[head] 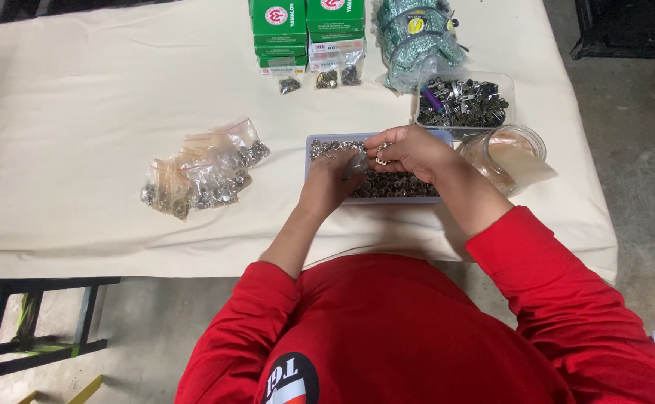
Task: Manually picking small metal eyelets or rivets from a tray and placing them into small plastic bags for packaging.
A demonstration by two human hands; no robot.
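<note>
A shallow lilac tray [309, 142] full of small metal fasteners lies on the cream cloth-covered table [80, 112]. Over it my left hand [332, 179] pinches a small clear plastic bag [356, 161] that has some metal pieces inside. My right hand [411, 150] hovers just right of the bag's mouth, fingers closed on a few small metal pieces [380, 156]. Both arms wear red sleeves.
A heap of filled little bags [201, 170] lies to the left. Green boxes [305, 30] with three small bags in front stand at the back, beside a bundle of green packets [417, 37], a clear tub of metal parts [462, 101] and a round clear container [508, 153].
</note>
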